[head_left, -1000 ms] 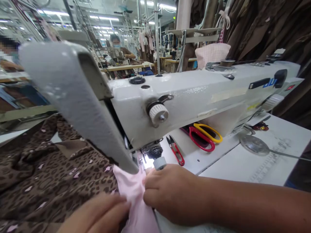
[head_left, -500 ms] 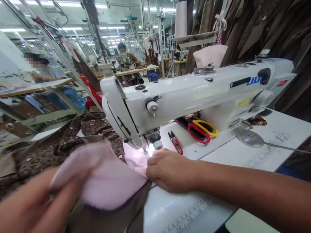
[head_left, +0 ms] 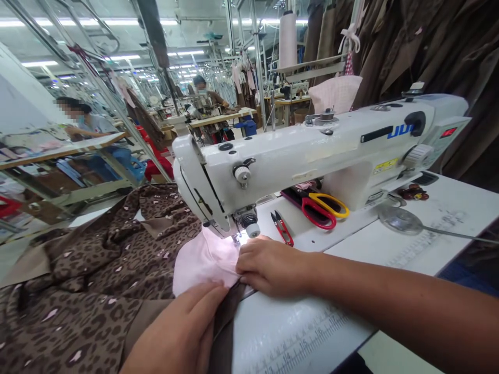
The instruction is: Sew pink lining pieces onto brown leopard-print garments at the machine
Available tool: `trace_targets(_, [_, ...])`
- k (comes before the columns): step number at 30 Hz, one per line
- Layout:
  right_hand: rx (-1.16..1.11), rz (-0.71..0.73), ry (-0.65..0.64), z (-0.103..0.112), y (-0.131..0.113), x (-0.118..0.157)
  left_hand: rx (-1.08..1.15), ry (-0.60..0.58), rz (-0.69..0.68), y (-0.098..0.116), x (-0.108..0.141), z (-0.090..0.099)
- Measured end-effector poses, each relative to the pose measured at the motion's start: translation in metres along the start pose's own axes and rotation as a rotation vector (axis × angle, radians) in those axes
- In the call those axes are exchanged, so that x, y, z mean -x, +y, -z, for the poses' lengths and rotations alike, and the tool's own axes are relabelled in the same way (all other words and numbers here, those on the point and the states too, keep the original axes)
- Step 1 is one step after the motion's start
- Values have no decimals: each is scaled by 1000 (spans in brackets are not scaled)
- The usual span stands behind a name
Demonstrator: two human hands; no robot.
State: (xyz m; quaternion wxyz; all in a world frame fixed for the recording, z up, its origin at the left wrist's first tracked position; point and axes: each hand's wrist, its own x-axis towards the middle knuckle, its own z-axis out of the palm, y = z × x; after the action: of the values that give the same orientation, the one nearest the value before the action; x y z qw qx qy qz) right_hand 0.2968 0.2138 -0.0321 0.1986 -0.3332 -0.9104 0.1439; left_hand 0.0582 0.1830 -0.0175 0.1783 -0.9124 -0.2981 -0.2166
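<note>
The left hand (head_left: pixel 175 330) lay low in view, palm down, its fingers (head_left: pixel 206 301) together and angled up toward the right hand (head_left: pixel 273 267), which sat just beside it with slightly curled fingers (head_left: pixel 249 266) pointing left, while the bare right forearm (head_left: pixel 390 306) stretched in from the right edge of view.

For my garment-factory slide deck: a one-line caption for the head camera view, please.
A left hand and right hand press pink fabric on the bed of a white industrial sewing machine, beside leopard-print fabric.
</note>
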Motion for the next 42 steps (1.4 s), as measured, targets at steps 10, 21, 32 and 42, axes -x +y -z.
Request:
trace_targets(10, [-114,-19,69,-6,6,1,-76,-166,-116,-2,-6,-3])
trace_targets(21, [-106,-19,78,-4,3,0,411,-552,476,-20,-26,-2])
trace_targets(32, [-43,6,43,-8,2,1,594,-826,640,0,-56,28])
trace_targets(42, [-18,9,23,-8,3,0,246,-644,308,-2,-78,21])
